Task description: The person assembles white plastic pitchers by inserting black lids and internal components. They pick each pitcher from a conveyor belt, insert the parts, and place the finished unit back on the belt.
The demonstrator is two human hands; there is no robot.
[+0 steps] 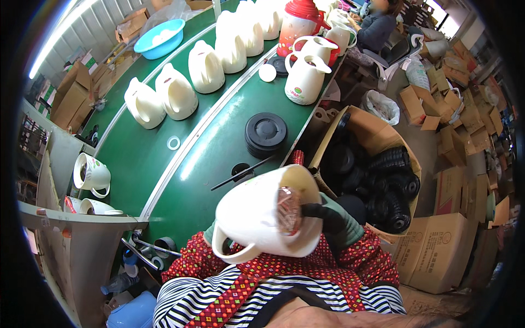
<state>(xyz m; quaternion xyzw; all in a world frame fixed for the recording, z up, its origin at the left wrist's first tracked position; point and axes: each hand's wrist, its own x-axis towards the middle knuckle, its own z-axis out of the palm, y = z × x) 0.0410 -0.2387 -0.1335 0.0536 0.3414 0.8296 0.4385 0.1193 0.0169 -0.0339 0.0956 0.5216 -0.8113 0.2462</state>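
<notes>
green work table [224,136], smooth and glossy, long white rail running along it toward 1 o'clock. brown cardboard box [377,124] at 2 o'clock from the held jug, piled with ribbed black plastic parts [389,164]. white jug shell [254,205] is up off the table in front of the chest: hard shiny plastic, tapered barrel, loop handle at 7 o'clock, long axis roughly 9 to 3, open mouth toward 3. row of matching white jug shells [205,68] at 11 o'clock, standing on the table. right hand [332,220], dark glove with green cuff, sits at 3 o'clock of the held shell, right by the mouth. its fingers reach in past the rim; shiny ridged brownish-silver insert [288,210] lies at 9 o'clock from the tips, touching or just beside. can't tell if they're pinched on it. left hand hidden behind the shell, finger state can't be told; right is plainly the nearer one to the insert. stack of round black discs [266,134] at 12, grooved, matte. thin black rod [240,174] at 11. flat white ring [173,143] at 10.
</notes>
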